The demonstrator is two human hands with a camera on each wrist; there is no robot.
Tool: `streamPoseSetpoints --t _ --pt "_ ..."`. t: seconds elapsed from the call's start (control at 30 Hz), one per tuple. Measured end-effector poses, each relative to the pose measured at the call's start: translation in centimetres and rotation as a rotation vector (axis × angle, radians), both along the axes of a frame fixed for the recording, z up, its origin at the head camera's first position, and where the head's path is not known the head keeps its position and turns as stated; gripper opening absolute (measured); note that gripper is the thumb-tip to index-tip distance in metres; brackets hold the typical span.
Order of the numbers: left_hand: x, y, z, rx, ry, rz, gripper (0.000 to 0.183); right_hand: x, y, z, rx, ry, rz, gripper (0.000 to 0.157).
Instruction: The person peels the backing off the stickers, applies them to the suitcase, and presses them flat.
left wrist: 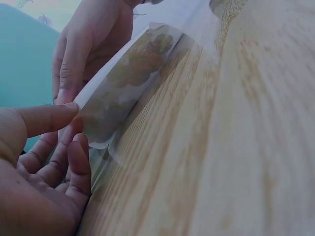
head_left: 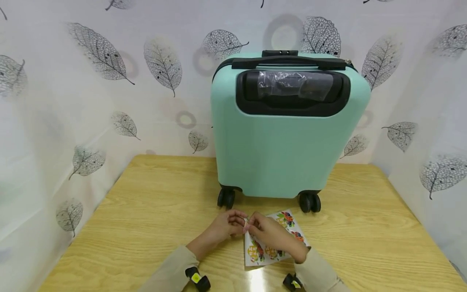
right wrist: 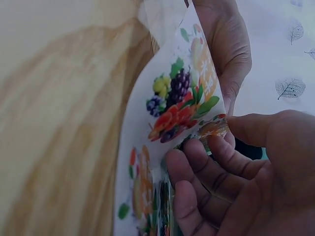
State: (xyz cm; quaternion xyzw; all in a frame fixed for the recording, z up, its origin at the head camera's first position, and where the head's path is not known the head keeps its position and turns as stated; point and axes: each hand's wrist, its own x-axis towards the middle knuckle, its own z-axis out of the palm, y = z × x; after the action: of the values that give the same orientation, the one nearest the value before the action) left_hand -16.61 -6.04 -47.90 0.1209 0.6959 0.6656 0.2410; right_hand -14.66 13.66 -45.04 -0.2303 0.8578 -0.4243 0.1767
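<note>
A white sheet of fruit stickers point(head_left: 255, 259), printed with bright fruit and orange lettering, lies close over the table in front of the suitcase. At its far left corner my left hand point(head_left: 226, 227) pinches the edge between thumb and fingers. My right hand point(head_left: 270, 232) reaches across the sheet and pinches the same corner, its fingertips right beside the left ones. The raised sheet point(right wrist: 170, 105) bends upward in the right wrist view, showing grapes and red fruit. Its pale back point(left wrist: 123, 83) faces the left wrist camera, the print showing through faintly.
A mint green suitcase point(head_left: 273, 154) stands upright on black wheels point(head_left: 310, 202) behind the hands, clear plastic wrapped round its handle point(head_left: 292, 84). The wooden table point(head_left: 157, 202) extends to both sides. A leaf-patterned covering point(head_left: 175, 113) hangs behind and beside it.
</note>
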Motion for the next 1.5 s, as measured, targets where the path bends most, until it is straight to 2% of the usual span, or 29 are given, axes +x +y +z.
streamPoseSetpoints --t 0.37,0.73,0.97,1.5 --pt "0.0 0.0 0.3 -0.016 -0.023 0.004 0.041 -0.1 0.1 -0.2 0.035 0.054 -0.033 0.014" --pt "0.0 0.2 0.3 -0.035 -0.053 0.002 0.035 0.0 0.5 -0.2 0.005 0.020 -0.023 0.015" --pt "-0.2 0.2 0.3 -0.053 -0.043 0.010 0.031 -0.1 0.9 -0.1 -0.002 0.004 -0.028 0.016" --pt "-0.4 -0.4 0.1 -0.066 -0.035 0.055 0.034 -0.9 3.5 0.4 -0.094 -0.020 -0.063 0.020"
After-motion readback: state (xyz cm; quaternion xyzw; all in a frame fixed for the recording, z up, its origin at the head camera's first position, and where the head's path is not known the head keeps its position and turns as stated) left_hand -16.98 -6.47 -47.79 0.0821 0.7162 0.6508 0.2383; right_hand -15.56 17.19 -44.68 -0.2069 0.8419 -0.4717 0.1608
